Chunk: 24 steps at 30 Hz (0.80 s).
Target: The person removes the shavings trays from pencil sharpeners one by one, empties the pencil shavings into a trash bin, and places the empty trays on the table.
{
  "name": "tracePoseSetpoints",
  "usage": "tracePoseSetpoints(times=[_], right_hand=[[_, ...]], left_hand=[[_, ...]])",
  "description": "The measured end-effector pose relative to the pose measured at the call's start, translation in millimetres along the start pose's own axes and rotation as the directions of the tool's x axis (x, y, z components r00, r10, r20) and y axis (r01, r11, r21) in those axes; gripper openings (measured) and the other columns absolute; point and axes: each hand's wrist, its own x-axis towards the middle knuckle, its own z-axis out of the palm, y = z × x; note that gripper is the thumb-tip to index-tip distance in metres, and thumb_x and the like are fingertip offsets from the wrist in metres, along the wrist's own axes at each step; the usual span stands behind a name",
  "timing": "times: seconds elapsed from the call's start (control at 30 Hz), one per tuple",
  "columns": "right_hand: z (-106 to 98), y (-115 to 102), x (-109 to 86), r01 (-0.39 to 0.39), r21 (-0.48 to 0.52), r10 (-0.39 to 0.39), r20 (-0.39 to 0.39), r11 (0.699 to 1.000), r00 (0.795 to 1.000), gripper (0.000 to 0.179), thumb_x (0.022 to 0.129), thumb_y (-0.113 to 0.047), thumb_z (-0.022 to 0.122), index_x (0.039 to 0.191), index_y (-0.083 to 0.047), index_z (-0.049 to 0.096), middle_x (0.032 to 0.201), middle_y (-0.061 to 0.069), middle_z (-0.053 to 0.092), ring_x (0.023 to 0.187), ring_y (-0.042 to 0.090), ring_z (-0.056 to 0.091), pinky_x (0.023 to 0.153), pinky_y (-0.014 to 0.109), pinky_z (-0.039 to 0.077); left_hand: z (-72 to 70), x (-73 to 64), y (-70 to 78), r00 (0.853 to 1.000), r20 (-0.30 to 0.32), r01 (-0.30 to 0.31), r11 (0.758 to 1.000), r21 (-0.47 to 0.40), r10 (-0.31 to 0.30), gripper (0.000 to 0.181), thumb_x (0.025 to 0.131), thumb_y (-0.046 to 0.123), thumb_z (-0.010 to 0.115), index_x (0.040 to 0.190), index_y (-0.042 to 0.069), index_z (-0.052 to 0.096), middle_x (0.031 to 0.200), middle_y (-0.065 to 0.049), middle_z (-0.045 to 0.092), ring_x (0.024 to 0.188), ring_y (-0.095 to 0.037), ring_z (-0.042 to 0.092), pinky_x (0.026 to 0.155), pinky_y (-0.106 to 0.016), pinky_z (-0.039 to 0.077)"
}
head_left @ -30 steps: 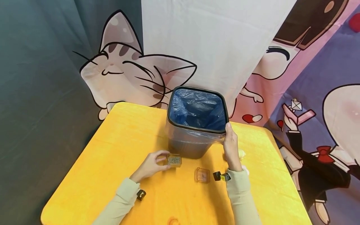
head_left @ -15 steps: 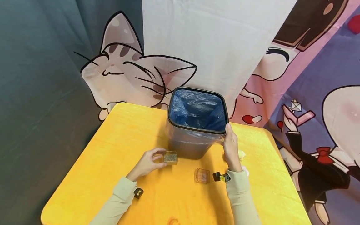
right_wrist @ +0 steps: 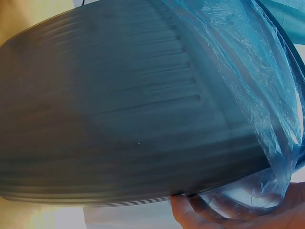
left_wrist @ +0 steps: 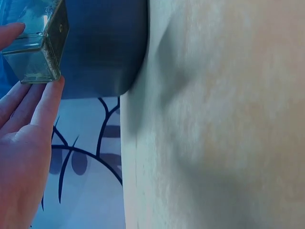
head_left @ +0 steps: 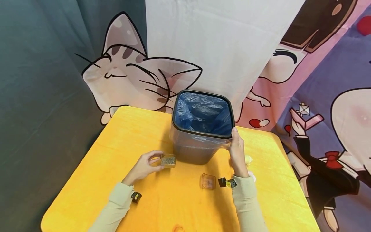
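My left hand (head_left: 145, 166) pinches a small clear plastic box (head_left: 168, 160) between thumb and fingertips, just above the yellow table. Grainy greyish contents show in it from the head view; in the left wrist view, the box (left_wrist: 35, 59) appears tilted beside the bin's wall. My right hand (head_left: 237, 151) grips the near right corner of a grey trash bin (head_left: 194, 153), thumb at its black rim. Fingers (right_wrist: 183, 212) lie against the bin's side below the overhanging blue bag (right_wrist: 248, 71). A clear, box-shaped plastic lid or tray (head_left: 208, 181) lies on the table between both forearms.
Behind and right of the right hand, a pale yellow thing (head_left: 248, 159) and a whitish thing (head_left: 252, 176) are partly hidden on the table (head_left: 130, 129). Printed curtains (head_left: 220, 42) hang close behind the table's far edge.
My left hand has moved left with the small box, away from the bin's front. The right hand stays on the bin, and the bin and clear piece keep their places.
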Motion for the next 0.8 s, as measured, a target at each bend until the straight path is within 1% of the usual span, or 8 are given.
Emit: tracePoseSetpoints(times=[0.1, 0.27, 0.33, 0.43, 0.53, 0.6, 0.67, 0.8], right_hand=[[0.2, 0.4, 0.6, 0.006, 0.008, -0.006, 0.004, 1.000, 1.000, 0.059, 0.095, -0.052, 0.031, 0.106, -0.003, 0.061, 0.085, 0.006, 0.056, 0.079, 0.019, 0.055, 0.068, 0.025, 0.053], [0.3, 1.3, 1.3, -0.002, 0.013, 0.002, -0.004, 1.000, 1.000, 0.059, 0.095, -0.053, 0.032, 0.100, -0.001, 0.060, 0.081, 0.006, 0.055, 0.075, 0.018, 0.055, 0.065, 0.026, 0.054], [0.1, 1.5, 1.4, -0.004, 0.025, 0.004, 0.000, 1.000, 1.000, 0.059, 0.095, -0.053, 0.032, 0.103, -0.002, 0.061, 0.083, 0.006, 0.056, 0.076, 0.018, 0.056, 0.066, 0.026, 0.055], [-0.5, 1.6, 1.8, 0.011, 0.021, -0.011, -0.007, 1.000, 1.000, 0.059, 0.095, -0.052, 0.032, 0.108, -0.003, 0.062, 0.086, 0.005, 0.059, 0.078, 0.018, 0.057, 0.068, 0.025, 0.054], [-0.6, 1.5, 1.8, 0.008, 0.010, -0.008, -0.016, 1.000, 1.000, 0.060, 0.094, -0.054, 0.032, 0.105, -0.003, 0.063, 0.084, 0.005, 0.059, 0.078, 0.017, 0.056, 0.068, 0.025, 0.053], [-0.4, 1.3, 1.6, 0.001, 0.005, -0.001, -0.022, 1.000, 1.000, 0.060, 0.094, -0.055, 0.032, 0.100, -0.003, 0.063, 0.081, 0.005, 0.057, 0.075, 0.017, 0.056, 0.067, 0.027, 0.052], [-0.2, 1.2, 1.4, -0.006, 0.003, 0.006, -0.026, 1.000, 1.000, 0.060, 0.093, -0.056, 0.033, 0.096, -0.004, 0.062, 0.078, 0.006, 0.056, 0.073, 0.018, 0.055, 0.065, 0.028, 0.052], [0.0, 1.7, 1.6, -0.011, -0.006, 0.010, -0.030, 1.000, 0.999, 0.059, 0.093, -0.057, 0.033, 0.095, -0.006, 0.062, 0.078, 0.006, 0.056, 0.074, 0.018, 0.055, 0.064, 0.027, 0.051]], left_hand=[[-4.9, -1.1, 4.7, 1.000, -0.002, 0.014, 1.000, -0.007, -0.014, 0.054, 0.075, 0.005, 0.074, 0.123, -0.006, 0.050, 0.124, -0.022, 0.051, 0.118, -0.037, 0.046, 0.100, -0.049, 0.038], [-10.8, -4.6, 20.3, 1.000, 0.000, 0.022, 0.999, -0.038, -0.022, 0.054, 0.075, -0.004, 0.071, 0.122, -0.013, 0.046, 0.124, -0.032, 0.047, 0.119, -0.045, 0.043, 0.100, -0.053, 0.035], [-13.3, -5.2, 23.9, 1.000, 0.000, 0.012, 0.999, -0.039, -0.012, 0.053, 0.076, -0.005, 0.070, 0.122, -0.014, 0.046, 0.124, -0.032, 0.047, 0.119, -0.046, 0.042, 0.100, -0.053, 0.035], [-19.5, -4.7, 21.3, 1.000, -0.008, -0.005, 1.000, -0.008, 0.004, 0.052, 0.076, -0.003, 0.070, 0.123, -0.011, 0.047, 0.123, -0.027, 0.049, 0.119, -0.044, 0.043, 0.101, -0.049, 0.037], [-27.7, -4.0, 14.2, 0.999, -0.034, -0.012, 1.000, 0.025, 0.013, 0.052, 0.077, 0.000, 0.071, 0.124, -0.008, 0.048, 0.125, -0.024, 0.049, 0.119, -0.040, 0.044, 0.101, -0.045, 0.038], [-32.8, -3.6, 9.9, 0.998, -0.054, -0.007, 0.999, 0.051, 0.010, 0.053, 0.078, 0.004, 0.072, 0.125, -0.005, 0.049, 0.126, -0.021, 0.050, 0.119, -0.036, 0.045, 0.100, -0.042, 0.039], [-37.0, -3.1, 8.8, 0.997, -0.072, 0.003, 0.998, 0.057, 0.001, 0.055, 0.077, 0.007, 0.073, 0.125, -0.004, 0.049, 0.127, -0.020, 0.049, 0.120, -0.034, 0.045, 0.101, -0.041, 0.039], [-42.1, -2.2, 10.6, 0.996, -0.089, 0.018, 0.998, 0.065, -0.013, 0.057, 0.077, 0.014, 0.074, 0.126, -0.001, 0.049, 0.128, -0.015, 0.049, 0.121, -0.031, 0.045, 0.101, -0.043, 0.038]])
